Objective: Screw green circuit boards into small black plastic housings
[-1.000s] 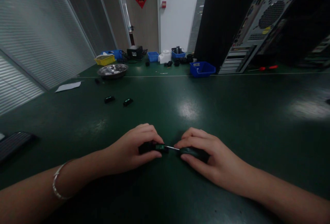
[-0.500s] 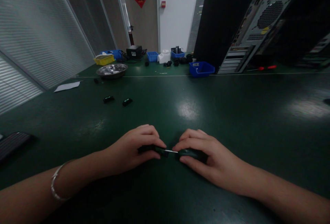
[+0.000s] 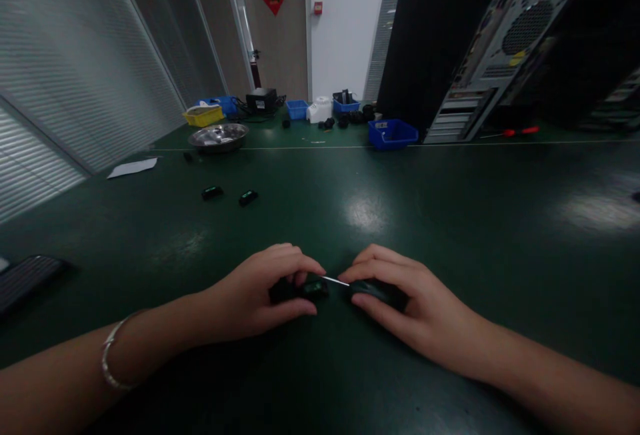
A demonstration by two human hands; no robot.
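My right hand is wrapped round the dark handle of a screwdriver, whose thin metal shaft points left. A small black part with a greenish top lies within the fingers of my left hand. The left thumb is along its near side, and the curled fingers are at its far side. My left index finger is raised over the part, its tip by the end of the shaft. Whether the finger touches the shaft, I cannot tell. Two similar small black parts lie farther off on the dark green table.
A keyboard sits at the left edge, with white paper beyond it. Along the back stand a metal bowl, a yellow bin, a blue bin and a computer case. A red-handled screwdriver lies at the back right.
The left index finger has lifted off the black part, opening a gap to the thumb. The screwdriver's tip has risen away from the part's end and the shaft slants more.
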